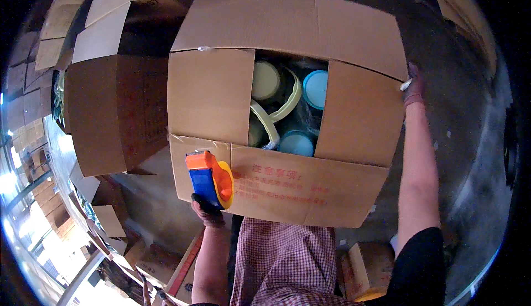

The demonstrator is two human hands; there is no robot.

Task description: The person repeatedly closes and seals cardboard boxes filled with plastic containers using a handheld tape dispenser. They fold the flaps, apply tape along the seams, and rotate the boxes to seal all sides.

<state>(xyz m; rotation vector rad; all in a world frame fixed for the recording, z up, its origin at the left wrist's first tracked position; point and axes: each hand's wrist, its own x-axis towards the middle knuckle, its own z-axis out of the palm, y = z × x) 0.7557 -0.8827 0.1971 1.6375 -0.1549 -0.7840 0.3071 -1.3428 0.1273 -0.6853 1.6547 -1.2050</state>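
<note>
In front of me stands a cardboard box, its two side flaps folded inward and its far and near flaps spread outward. Through the gap between the side flaps show round lids, one pale green and two blue, with pale green curved handles among them. My left hand, in a dark glove, is closed around a blue and orange tape dispenser with a yellow part, over the near flap's left end. My gloved right hand grips the box's far right edge, a small whitish scrap at its fingers.
Left of the box stands a tall open carton, with more cartons stacked beyond it. A smaller carton sits near my right side. More cardboard stands at the far right, above the dark floor.
</note>
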